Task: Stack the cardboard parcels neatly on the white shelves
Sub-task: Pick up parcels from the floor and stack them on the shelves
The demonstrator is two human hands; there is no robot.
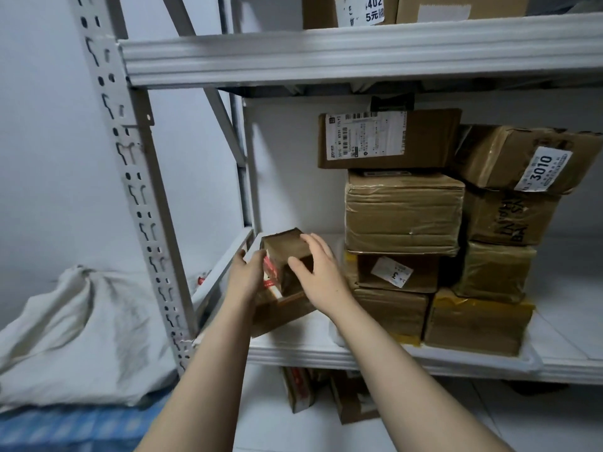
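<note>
The small cardboard parcel [284,251] sits on a lower box [283,313] at the white shelf's [326,353] left end, pressed between the straight-fingered left hand [246,272] at 9 o'clock and right hand [315,272] at 3 o'clock, parcel stack [403,216] beyond.

arms [391,370]: both bare, stretched forward and up, drawn together toward the hands | left hand [246,275]: back seen, held upright, fingers straight and pointed away | right hand [321,275]: held palm down, fingers spread and nearly straight, thumb parted to the left | hands: set near, not touching
</note>
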